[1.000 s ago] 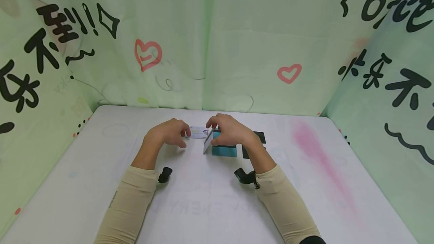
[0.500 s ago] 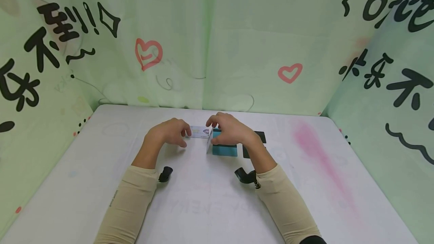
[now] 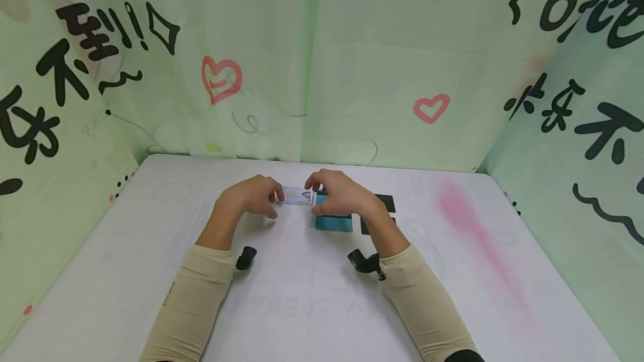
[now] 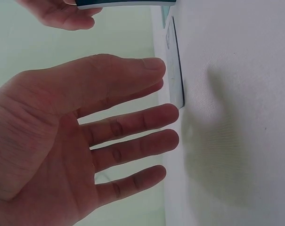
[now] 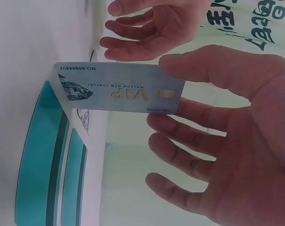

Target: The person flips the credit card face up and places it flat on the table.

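My right hand [image 3: 342, 193] pinches a silver VIP card [image 5: 121, 89] by one end between thumb and forefinger; the other fingers spread loosely. The card stands on edge, its printed face towards the left hand, its far end low by the table. My left hand [image 3: 251, 195] hovers over the table with relaxed fingers and holds nothing. Near its fingertips a similar pale card [image 3: 297, 195] lies flat. Under and beside the right hand lie two teal cards with dark stripes, the nearer teal card [image 3: 334, 224] being the more visible in the head view.
Two dark cards lie right of the teal ones, a far dark card [image 3: 387, 203] and a near dark card [image 3: 365, 228], partly behind the right wrist. The white table [image 3: 302, 306] ends at a green curtain [image 3: 352, 99]. Black wrist-camera mounts [image 3: 363, 261] jut inward from both sleeves.
The held VIP card has shifted slightly right and turned, so it looks almost edge-on from the head view. Both hands have stayed nearly in place; the cards on the table lie as before.
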